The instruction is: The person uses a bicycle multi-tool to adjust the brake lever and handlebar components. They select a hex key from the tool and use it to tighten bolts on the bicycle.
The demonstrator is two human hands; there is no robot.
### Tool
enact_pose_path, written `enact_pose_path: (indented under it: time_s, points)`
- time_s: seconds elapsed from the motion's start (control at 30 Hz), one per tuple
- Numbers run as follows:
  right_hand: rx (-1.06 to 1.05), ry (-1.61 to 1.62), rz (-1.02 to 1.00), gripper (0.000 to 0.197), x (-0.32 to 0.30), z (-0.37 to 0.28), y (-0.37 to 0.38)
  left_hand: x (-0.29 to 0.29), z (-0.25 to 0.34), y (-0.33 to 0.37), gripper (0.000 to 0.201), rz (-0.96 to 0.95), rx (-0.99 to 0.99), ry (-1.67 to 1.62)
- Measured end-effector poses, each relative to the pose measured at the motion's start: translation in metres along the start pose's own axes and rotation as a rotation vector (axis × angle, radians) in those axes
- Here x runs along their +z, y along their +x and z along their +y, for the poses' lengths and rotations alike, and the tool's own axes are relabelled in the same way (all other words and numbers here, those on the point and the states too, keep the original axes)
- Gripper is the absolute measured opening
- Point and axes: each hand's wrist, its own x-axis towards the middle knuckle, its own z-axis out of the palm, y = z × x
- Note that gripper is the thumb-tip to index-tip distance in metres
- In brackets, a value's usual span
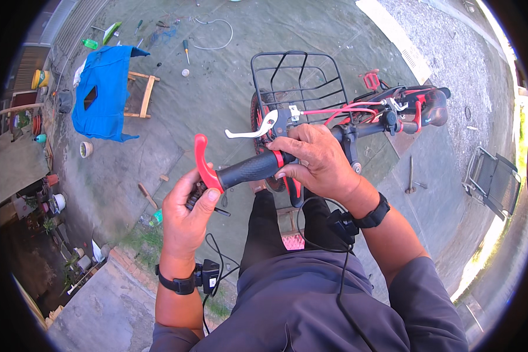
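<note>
Pinching the red bar end [202,154] at its base, the left fingers [207,201] are holding it at the left end of the black grip [249,169], while the right fingers [290,146] are gripping around its right end. Farther off, the white brake lever [266,125] is jutting left. This step is seemingly adjusting the bar end, calling for steady alignment next.

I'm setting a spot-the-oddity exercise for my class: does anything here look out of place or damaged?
Loose tools stand out: a screwdriver at the upper left and what looks like a hammer at the right lie on the ground, where someone could step on them. No clear damage shows on the black handlebar grip.
</note>
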Motion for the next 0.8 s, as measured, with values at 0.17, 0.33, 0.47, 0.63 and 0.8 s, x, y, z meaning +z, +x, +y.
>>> enact_pose_path:
  time_s: [0.17,0.33,0.47,0.63,0.8]
  points:
    - [-0.002,0.0,-0.013,0.047,-0.003,0.002,0.0,0.002,0.002,0.0,0.048,-0.001,-0.006,0.001]
    - [0.02,-0.011,-0.077,0.051,-0.008,0.0,0.002,0.001,-0.002,0.001,0.051,-0.015,-0.007,-0.055]
    - [0.051,-0.022,-0.095,0.058,-0.01,-0.006,0.001,0.003,-0.01,0.001,0.058,-0.011,0.034,-0.166]
    - [0.06,-0.243,0.023,0.06,-0.017,-0.024,0.001,-0.015,-0.03,-0.003,0.055,-0.039,0.0,-0.224]
    - [-0.123,-0.343,0.019,0.055,-0.002,-0.056,0.019,-0.03,-0.073,-0.01,0.045,0.131,-0.413,-0.625]
